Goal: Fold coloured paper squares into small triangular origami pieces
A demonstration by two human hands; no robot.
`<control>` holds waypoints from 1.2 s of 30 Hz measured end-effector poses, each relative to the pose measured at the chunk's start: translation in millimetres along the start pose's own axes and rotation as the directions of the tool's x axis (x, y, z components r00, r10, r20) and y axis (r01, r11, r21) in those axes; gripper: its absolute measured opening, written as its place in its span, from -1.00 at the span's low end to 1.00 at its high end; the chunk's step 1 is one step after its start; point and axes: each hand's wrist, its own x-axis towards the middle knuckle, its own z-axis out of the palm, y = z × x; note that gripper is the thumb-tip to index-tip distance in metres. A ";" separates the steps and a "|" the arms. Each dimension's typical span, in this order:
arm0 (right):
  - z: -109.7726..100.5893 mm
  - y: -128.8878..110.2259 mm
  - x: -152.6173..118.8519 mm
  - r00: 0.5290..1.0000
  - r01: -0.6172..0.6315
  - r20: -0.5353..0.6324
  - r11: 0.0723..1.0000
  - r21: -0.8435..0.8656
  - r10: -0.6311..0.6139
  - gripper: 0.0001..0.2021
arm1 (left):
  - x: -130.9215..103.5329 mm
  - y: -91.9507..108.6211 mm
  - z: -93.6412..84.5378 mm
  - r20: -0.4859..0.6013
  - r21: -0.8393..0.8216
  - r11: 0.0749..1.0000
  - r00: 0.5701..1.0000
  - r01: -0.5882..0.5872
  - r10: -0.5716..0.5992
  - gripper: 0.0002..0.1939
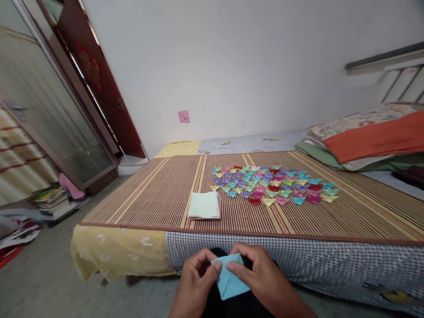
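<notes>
Taking the blue paper (234, 282) as the centre of a clock, with twelve toward the wall (232, 66), the person's left hand (198, 276) is at nine o'clock and the right hand (260, 274) at three. Both have hold of this folded, four-sided piece, in front of the bed's (122, 247) near edge and over dark clothing. The fingers of each hand are bent and nearly closed, with just the paper's thickness pinched in them. The left thumb presses its face by the ten o'clock corner; the right thumb lies flat on it just below the twelve o'clock edge, and the two tips are near each other but apart. The index fingers are at the far edge, partly hidden by the paper. The part toward four to seven o'clock is free of the fingers, and a crease runs across it.

At eleven o'clock, on the striped mat (155, 194), lies a stack of square sheets (203, 205), pale green on top. At one o'clock, rows of small folded paper shapes (273, 188) in many colours cover part of the mat.
</notes>
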 end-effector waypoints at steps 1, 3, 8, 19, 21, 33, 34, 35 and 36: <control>-3.7 -1.1 1.1 1.000 -0.009 0.018 1.000 -0.009 0.009 -0.81 | -0.5 3.9 -2.2 0.046 0.057 0.998 0.999 -0.008 0.005 -0.54; -10.6 -2.5 5.7 0.996 -0.032 0.085 0.999 0.014 0.031 -0.86 | -0.9 7.5 -5.0 0.136 0.159 0.987 0.990 -0.001 -0.021 -0.56; -26.7 6.4 19.9 0.994 0.005 -0.105 0.968 0.251 0.022 -0.70 | 1.2 -6.5 -4.9 -0.038 -0.022 0.999 0.999 0.036 -0.037 -0.56; 30.0 18.9 6.4 0.980 -0.039 -0.145 0.846 0.531 0.136 -0.56 | 2.6 -18.2 31.2 -0.175 -0.516 0.855 0.973 0.042 -0.153 -0.58; 28.2 18.2 7.2 0.975 -0.030 -0.175 0.855 0.518 0.140 -0.55 | 1.1 -20.7 34.6 -0.164 -0.482 0.876 0.979 0.031 -0.124 -0.59; 7.3 8.2 2.0 0.994 0.044 -0.108 0.913 0.405 0.000 -0.49 | -3.9 -17.0 40.7 -0.214 -0.353 0.936 0.972 0.015 -0.096 -0.60; 7.0 7.7 1.9 0.996 0.048 -0.089 0.908 0.416 -0.012 -0.51 | -4.5 -15.4 41.2 -0.227 -0.352 0.936 0.969 0.007 -0.093 -0.62; 8.0 8.3 2.0 0.997 0.047 -0.071 0.902 0.429 -0.018 -0.55 | -4.9 -14.3 41.8 -0.243 -0.346 0.938 0.966 -0.004 -0.085 -0.62; 10.2 9.8 2.1 0.998 0.043 -0.057 0.897 0.439 -0.019 -0.59 | -5.1 -13.7 42.5 -0.261 -0.338 0.941 0.962 -0.019 -0.074 -0.62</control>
